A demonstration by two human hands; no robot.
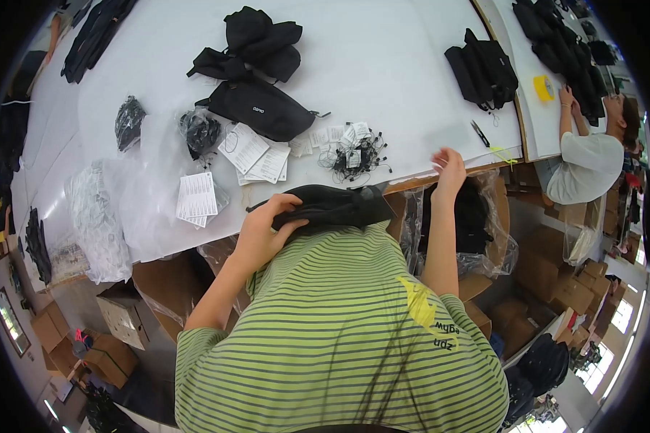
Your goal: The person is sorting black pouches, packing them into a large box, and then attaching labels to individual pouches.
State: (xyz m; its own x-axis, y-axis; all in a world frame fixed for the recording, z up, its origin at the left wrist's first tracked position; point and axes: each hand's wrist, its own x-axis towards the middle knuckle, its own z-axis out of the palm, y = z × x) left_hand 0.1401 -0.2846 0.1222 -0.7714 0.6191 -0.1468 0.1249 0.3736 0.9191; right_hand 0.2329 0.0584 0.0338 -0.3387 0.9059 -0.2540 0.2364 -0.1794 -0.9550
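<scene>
My left hand (271, 220) grips the left end of a folded black fabric bag (332, 206), thumb below and fingers on top. The bag lies against my front at the table's near edge. Apart from it, my right hand (449, 172) is raised over the edge at the right, fingers loosely spread and nothing seen in them. Just beyond the bag lie a pile of black tag strings (355, 155) and some printed white cards (263, 160). Another black bag (256, 108) rests flat behind the cards, with more black bags (263, 43) heaped beyond it.
Clear plastic bags (97, 216) cover the table's left side, beside more white cards (196, 196). Scissors (479, 134) and black bags (482, 71) are at the right. Below the edge stands a plastic-lined carton (495, 224). Another person (588, 162) works at the far right near yellow tape (543, 88).
</scene>
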